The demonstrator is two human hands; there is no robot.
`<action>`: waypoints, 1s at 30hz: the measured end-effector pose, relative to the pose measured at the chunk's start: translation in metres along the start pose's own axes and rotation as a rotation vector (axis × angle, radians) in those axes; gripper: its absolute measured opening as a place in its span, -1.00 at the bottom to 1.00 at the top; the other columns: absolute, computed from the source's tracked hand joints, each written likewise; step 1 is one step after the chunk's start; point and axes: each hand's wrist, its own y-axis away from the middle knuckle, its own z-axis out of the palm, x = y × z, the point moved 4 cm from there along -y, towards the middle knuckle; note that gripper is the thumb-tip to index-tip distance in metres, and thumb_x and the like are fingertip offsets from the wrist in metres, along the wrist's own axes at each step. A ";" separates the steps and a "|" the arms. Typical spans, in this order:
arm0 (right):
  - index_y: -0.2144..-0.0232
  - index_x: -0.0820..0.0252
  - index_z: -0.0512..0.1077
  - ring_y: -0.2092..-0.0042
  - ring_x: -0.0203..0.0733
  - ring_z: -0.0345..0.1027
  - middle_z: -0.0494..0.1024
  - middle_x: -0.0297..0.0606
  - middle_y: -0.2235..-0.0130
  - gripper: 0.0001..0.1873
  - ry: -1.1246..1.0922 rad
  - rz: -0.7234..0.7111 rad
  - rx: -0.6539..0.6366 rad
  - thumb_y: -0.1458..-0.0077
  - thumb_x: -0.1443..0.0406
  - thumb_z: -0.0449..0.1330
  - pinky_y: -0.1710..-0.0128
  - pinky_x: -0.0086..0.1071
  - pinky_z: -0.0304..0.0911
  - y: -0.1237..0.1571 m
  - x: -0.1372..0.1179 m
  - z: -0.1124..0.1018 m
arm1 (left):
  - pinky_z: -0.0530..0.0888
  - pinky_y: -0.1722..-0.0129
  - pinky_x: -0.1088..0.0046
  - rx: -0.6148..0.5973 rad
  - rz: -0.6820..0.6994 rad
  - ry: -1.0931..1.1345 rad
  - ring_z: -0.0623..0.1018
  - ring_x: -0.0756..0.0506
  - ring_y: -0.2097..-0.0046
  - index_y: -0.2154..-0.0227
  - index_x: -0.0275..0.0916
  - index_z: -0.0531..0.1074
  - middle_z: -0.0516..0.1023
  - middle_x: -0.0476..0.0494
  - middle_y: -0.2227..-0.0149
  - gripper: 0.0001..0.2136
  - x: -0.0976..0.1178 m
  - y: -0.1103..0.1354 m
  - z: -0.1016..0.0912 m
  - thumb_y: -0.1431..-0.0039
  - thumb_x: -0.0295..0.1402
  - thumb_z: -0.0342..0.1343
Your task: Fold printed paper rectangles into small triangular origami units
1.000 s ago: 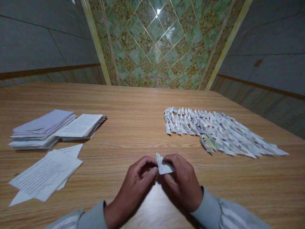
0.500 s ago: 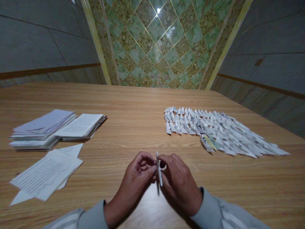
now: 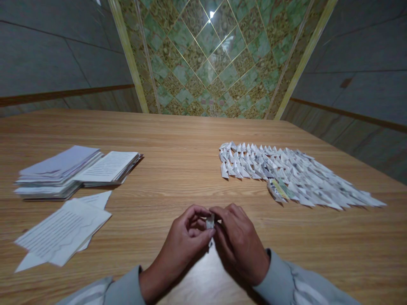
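My left hand (image 3: 187, 235) and my right hand (image 3: 237, 239) meet over the front middle of the table. Between their fingertips is a small folded piece of paper (image 3: 210, 221), whitish with grey marks, pinched by both hands. Fingers cover much of it, so its full shape is hidden. Off to the right stand many folded paper pieces (image 3: 295, 176) in close rows, mostly white with pointed tips. One piece (image 3: 278, 190) at their near edge shows yellow and green.
On the left lie a thick stack of paper sheets (image 3: 60, 165) and a lower stack of printed sheets (image 3: 108, 167). Nearer me, loose lined sheets (image 3: 63, 231) overlap on the wooden table (image 3: 178, 140). A tiled wall (image 3: 206, 63) rises beyond the far edge.
The folded paper has turned between my fingers, from a thin upright edge to a small, shorter face. My left fingers have closed in nearer to the right ones. The stacks and rows stay put.
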 end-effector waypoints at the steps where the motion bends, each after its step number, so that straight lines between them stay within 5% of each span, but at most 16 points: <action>1: -0.04 0.18 0.29 0.24 -0.07 0.29 0.50 -0.17 0.24 -0.66 -0.006 0.025 0.020 -0.23 0.47 0.03 0.26 -0.23 0.20 0.001 0.002 0.000 | 0.46 0.41 0.49 -0.011 -0.005 0.017 0.52 -0.04 0.39 0.34 -0.24 0.49 0.56 -0.06 0.38 -0.77 0.000 0.000 0.001 0.09 -0.43 0.37; 11: 0.14 0.19 0.37 0.23 -0.18 0.44 0.54 -0.27 0.26 -0.77 -0.470 0.438 0.075 -0.11 0.34 0.22 0.24 -0.37 0.30 -0.001 0.019 0.002 | 0.52 0.19 0.42 -0.172 -0.037 0.230 0.64 -0.11 0.19 0.21 -0.19 0.41 0.60 -0.15 0.13 -0.71 0.000 0.002 0.005 -0.03 -0.37 0.36; 19: 0.14 0.16 0.39 0.21 -0.15 0.38 0.50 -0.26 0.25 -0.77 -0.234 0.294 0.114 -0.12 0.44 0.14 0.20 -0.30 0.23 0.000 0.014 0.004 | 0.54 0.25 0.44 -0.042 0.022 0.100 0.63 -0.15 0.15 0.21 -0.22 0.39 0.60 -0.22 0.12 -0.74 0.005 0.000 0.004 -0.03 -0.42 0.28; 26: 0.10 0.13 0.37 0.20 -0.11 0.36 0.52 -0.27 0.23 -0.62 -0.098 0.189 0.059 -0.02 0.51 0.15 0.20 -0.29 0.18 -0.001 0.004 0.006 | 0.50 0.09 0.41 -0.080 0.124 -0.060 0.59 -0.11 0.08 0.17 -0.21 0.41 0.60 -0.19 0.10 -0.79 0.007 0.004 0.003 -0.11 -0.51 0.13; 30: 0.19 0.15 0.38 0.20 -0.14 0.35 0.50 -0.28 0.26 -0.70 -0.137 0.203 0.057 -0.05 0.54 0.10 0.23 -0.34 0.16 0.000 0.005 0.009 | 0.50 0.18 0.41 -0.074 0.131 -0.060 0.58 -0.13 0.09 0.18 -0.19 0.39 0.55 -0.24 -0.01 -0.84 0.005 0.005 0.002 -0.17 -0.46 0.11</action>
